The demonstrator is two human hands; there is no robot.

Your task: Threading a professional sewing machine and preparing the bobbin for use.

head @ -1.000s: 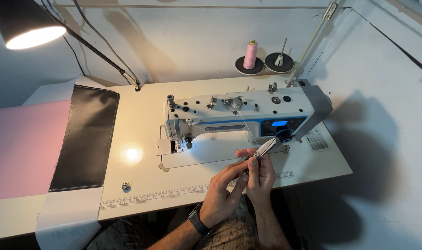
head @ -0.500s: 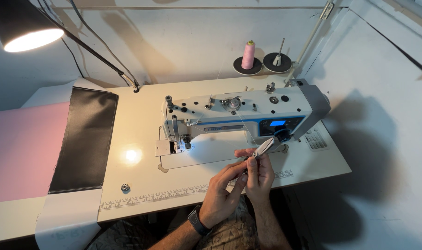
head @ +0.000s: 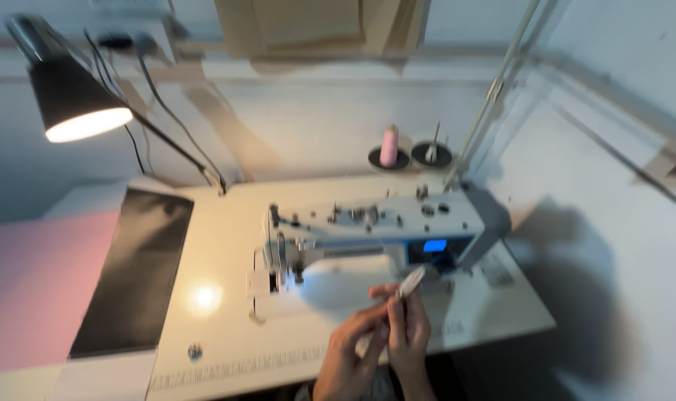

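The small metal snips (head: 410,282) are held up in front of the sewing machine (head: 367,230), above the table (head: 226,252) edge. The right hand (head: 408,334) pinches them in closed fingers; the left hand (head: 349,356) closes in beside it, fingertips at the tool, though blur hides whether it grips. Judged step: handling thread at the blades. Next move requires steady hands, with the fine thread kept taut.

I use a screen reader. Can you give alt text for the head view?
Blurred view down at two hands, left hand and right hand, pinching a small silvery tool before a white sewing machine. A lit lamp shines at left.
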